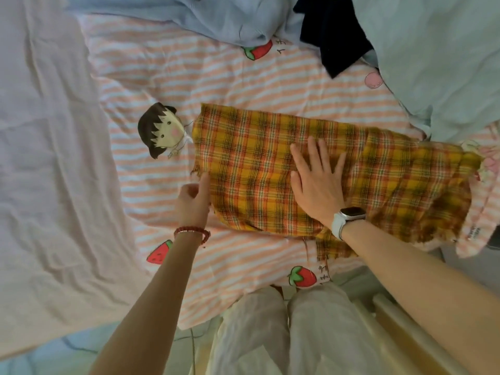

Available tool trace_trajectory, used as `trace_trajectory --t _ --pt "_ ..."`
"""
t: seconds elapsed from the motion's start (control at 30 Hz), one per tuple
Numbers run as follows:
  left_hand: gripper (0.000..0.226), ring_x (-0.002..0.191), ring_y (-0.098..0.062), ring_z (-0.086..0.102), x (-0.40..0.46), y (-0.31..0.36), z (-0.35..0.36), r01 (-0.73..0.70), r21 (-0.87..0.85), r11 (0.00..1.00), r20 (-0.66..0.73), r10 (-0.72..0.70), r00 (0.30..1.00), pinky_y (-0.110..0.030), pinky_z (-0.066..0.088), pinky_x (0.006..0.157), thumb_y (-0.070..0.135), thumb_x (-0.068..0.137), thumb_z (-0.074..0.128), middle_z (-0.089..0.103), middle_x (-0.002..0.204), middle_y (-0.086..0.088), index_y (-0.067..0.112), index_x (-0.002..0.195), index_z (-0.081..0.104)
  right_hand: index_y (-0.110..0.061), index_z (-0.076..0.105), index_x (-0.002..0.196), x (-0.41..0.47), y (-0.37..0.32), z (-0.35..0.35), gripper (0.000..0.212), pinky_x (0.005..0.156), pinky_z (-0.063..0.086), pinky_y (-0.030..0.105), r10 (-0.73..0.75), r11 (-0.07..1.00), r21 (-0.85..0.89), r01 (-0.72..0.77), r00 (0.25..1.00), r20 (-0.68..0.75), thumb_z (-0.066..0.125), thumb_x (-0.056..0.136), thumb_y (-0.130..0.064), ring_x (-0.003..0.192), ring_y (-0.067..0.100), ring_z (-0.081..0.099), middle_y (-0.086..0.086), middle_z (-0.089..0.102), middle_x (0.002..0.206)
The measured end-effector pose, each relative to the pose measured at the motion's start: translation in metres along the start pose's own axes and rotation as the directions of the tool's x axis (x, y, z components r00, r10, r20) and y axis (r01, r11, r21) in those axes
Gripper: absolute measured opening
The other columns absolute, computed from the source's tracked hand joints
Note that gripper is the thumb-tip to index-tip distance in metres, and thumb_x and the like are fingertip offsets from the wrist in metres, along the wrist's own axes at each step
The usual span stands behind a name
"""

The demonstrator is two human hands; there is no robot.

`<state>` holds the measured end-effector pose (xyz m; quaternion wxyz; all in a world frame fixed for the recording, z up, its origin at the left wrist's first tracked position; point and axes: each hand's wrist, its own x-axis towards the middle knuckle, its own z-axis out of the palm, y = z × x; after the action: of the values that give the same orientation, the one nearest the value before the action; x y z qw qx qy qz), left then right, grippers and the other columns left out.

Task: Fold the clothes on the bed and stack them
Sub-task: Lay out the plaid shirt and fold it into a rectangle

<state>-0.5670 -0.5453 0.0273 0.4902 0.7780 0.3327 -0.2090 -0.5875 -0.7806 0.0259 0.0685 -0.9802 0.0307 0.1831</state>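
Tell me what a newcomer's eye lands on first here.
The yellow-orange plaid garment spread across the middle of the striped sheet, with the right hand pressed flat on it. The left hand touches its left edge, just below a cartoon face printed on the sheet.

we see the bed (48, 158) under a pink striped cover (216, 77) with 3 strawberries; on it lie a yellow plaid garment (257, 163), a navy garment (335, 36) and pale blue fabric (230, 17).
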Motion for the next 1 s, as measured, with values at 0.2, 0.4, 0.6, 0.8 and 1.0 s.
trace_trajectory --t 0.2,0.4,0.6,0.8,1.0 --pt "0.007 0.062 -0.017 0.066 -0.039 -0.034 -0.005 0.192 -0.159 0.968 0.265 -0.146 0.953 -0.033 0.057 0.064 0.014 0.089 0.060 0.064 0.078 -0.014 0.010 0.085 0.057 -0.015 0.026 0.146 -0.063 -0.015 0.014 0.056 0.111 0.001 0.058 -0.169 0.985 0.025 0.169 0.986 0.006 0.035 0.095 -0.036 0.143 0.031 0.013 0.015 0.016 0.154" --pt "0.023 0.067 -0.020 0.059 -0.040 -0.021 0.007 0.232 -0.542 0.808 0.124 -0.196 0.973 -0.026 0.058 0.060 -0.001 0.094 0.046 0.056 0.071 -0.010 0.007 0.072 0.050 -0.032 -0.012 0.144 -0.077 -0.002 0.032 0.079 0.106 -0.004 0.066 -0.227 0.966 -0.085 0.245 0.957 0.180 0.045 0.092 -0.044 0.144 0.033 -0.005 0.009 -0.014 0.153" --pt "0.027 0.060 -0.012 0.049 -0.053 -0.022 0.016 0.126 -0.653 0.746 0.122 -0.061 0.991 -0.026 0.044 0.060 0.005 0.099 0.036 0.049 0.065 0.000 0.013 0.074 0.042 -0.038 -0.046 0.124 -0.077 0.013 0.025 0.098 0.104 -0.013 0.064 -0.177 0.971 -0.120 0.206 0.960 0.219 0.042 0.089 -0.011 0.140 0.029 -0.023 0.005 -0.032 0.148" --pt "0.028 0.065 -0.012 0.058 -0.048 -0.015 0.020 0.106 -0.728 0.678 0.153 0.010 0.988 -0.027 0.050 0.058 0.015 0.100 0.040 0.058 0.070 0.000 0.010 0.074 0.051 -0.034 -0.032 0.136 -0.082 0.016 0.020 0.091 0.104 -0.016 0.062 -0.179 0.972 -0.111 0.206 0.960 0.215 0.042 0.089 -0.009 0.140 0.028 -0.024 0.004 -0.021 0.155" --pt "0.017 0.083 -0.023 0.056 -0.027 -0.021 0.016 0.170 -0.462 0.871 -0.161 -0.270 0.949 -0.037 0.051 0.076 0.025 0.090 0.059 0.061 0.083 -0.005 0.011 0.081 0.060 -0.036 -0.012 0.146 -0.076 0.037 0.026 0.072 0.105 -0.019 0.058 -0.258 0.952 -0.078 0.296 0.912 0.319 0.024 0.090 -0.063 0.137 0.020 -0.029 -0.004 -0.024 0.152"
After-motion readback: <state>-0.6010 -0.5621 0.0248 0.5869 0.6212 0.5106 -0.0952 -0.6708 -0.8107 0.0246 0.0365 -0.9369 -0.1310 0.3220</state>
